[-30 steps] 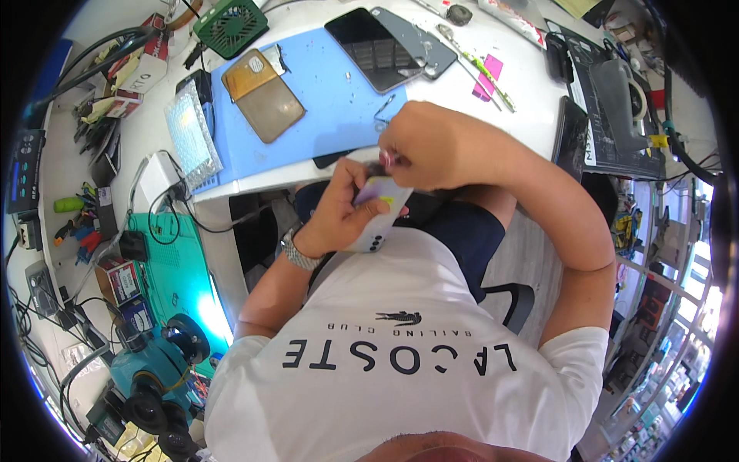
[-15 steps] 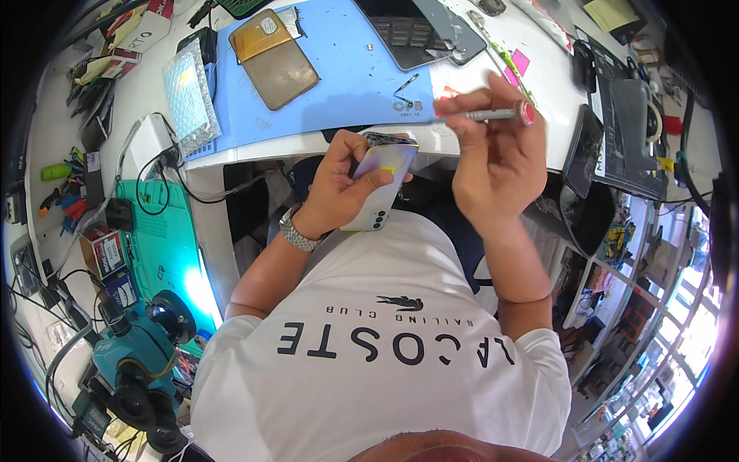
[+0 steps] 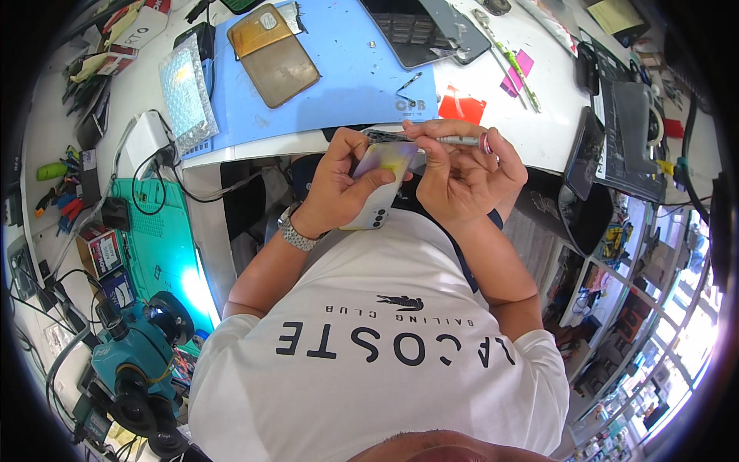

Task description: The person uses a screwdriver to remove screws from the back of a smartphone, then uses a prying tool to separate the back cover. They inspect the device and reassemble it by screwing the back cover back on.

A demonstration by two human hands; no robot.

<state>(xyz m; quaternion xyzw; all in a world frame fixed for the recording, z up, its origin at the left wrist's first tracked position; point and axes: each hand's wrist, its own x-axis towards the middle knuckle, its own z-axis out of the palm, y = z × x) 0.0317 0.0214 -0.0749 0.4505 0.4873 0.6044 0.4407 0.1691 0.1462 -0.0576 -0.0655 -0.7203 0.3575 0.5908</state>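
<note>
On the white table (image 3: pixel 539 127) lies a blue mat (image 3: pixel 346 88); just off the table's near edge, fingers of the left hand (image 3: pixel 336 192) clasp a pale phone (image 3: pixel 376 202), and those of the right hand (image 3: pixel 467 175) pinch a red-ended tool (image 3: pixel 463 141) near the phone's far end.

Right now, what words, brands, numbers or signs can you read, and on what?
I won't copy wording, only locate it.
White T-shirt: large dark letters, a smaller line, small animal emblem.
Blue work mat: dark letters, smaller characters below.
White box, upper left: black letters.
Silvery smartphone: any print too small to read.
</note>
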